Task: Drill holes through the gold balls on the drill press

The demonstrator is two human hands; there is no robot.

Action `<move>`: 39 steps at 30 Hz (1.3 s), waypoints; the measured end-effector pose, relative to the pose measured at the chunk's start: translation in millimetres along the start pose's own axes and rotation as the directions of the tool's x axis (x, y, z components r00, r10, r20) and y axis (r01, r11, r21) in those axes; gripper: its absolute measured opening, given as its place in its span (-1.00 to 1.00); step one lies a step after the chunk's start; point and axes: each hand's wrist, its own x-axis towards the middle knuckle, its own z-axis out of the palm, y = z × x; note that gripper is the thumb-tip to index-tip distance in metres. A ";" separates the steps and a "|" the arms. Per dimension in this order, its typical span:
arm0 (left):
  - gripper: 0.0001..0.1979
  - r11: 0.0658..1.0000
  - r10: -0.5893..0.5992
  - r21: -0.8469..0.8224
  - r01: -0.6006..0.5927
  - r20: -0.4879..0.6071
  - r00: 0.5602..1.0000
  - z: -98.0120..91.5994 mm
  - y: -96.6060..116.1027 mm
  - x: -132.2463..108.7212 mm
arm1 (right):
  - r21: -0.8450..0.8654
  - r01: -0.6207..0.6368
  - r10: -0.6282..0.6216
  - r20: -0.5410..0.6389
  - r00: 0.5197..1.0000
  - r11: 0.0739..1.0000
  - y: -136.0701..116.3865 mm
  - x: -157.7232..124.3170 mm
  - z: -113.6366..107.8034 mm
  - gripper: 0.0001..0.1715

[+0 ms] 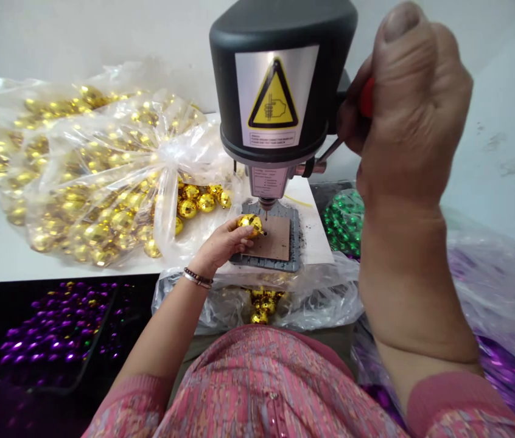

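My left hand (223, 243) pinches a shiny gold ball (249, 223) and holds it on a brown board (277, 240) lying on the grey base plate (294, 246) of a small drill press (280, 91). The drill bit (265, 213) hangs just above the ball's right side. Raised close to the camera, my right hand (410, 109) is closed around the press's red-knobbed lever (367, 97). A beaded bracelet sits on my left wrist.
A big clear bag of gold balls (88, 176) lies on the white table at the left. Green balls (344, 222) sit right of the press, purple ones (52, 334) in a dark tray below left, and more purple ones in plastic (508, 359) at right. A bag (262, 301) below the table edge holds a few gold balls.
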 end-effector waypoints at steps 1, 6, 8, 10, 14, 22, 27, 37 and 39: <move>-0.52 0.999 0.018 0.035 -0.017 -0.010 1.000 1.6 0.9 0.1 | 0.016 -0.042 0.042 0.007 0.999 0.999 3.0 6.5 0.5 -0.64; -0.48 0.962 0.109 0.259 -0.092 -0.053 0.993 9.2 4.8 0.3 | -0.021 -0.107 0.107 0.034 0.994 0.994 12.3 22.4 1.1 -0.66; -0.45 0.939 0.131 0.330 -0.099 -0.076 0.988 10.3 4.0 1.6 | -0.017 -0.103 0.104 0.028 0.994 0.995 12.2 21.2 1.0 -0.65; -0.44 0.916 0.151 0.387 -0.104 -0.094 0.984 9.9 1.4 4.2 | -0.004 -0.102 0.102 0.029 0.994 0.995 11.2 19.0 0.8 -0.63; -0.40 0.846 0.246 0.511 -0.151 -0.123 0.962 7.2 -5.5 10.7 | 0.014 -0.120 0.120 0.040 0.992 0.993 9.5 17.1 0.3 -0.63; -0.33 0.587 0.329 0.789 -0.184 -0.024 0.944 19.5 -3.6 12.2 | 0.019 -0.192 0.190 0.082 0.978 0.981 10.1 20.4 0.4 -0.68; -0.36 0.461 0.404 0.835 -0.300 0.103 0.909 25.6 -5.2 17.4 | 0.028 -0.164 0.162 0.078 0.984 0.986 10.9 19.2 -1.5 -0.73; -0.29 0.504 0.334 0.835 -0.221 0.047 0.941 27.2 -9.3 16.3 | 0.083 -0.053 0.051 0.019 0.998 0.995 8.2 5.8 2.8 -0.62; -0.30 0.501 0.341 0.837 -0.220 0.042 0.939 27.6 -9.8 15.8 | 0.064 -0.017 0.017 0.006 1.000 0.998 2.7 -3.5 0.7 -0.66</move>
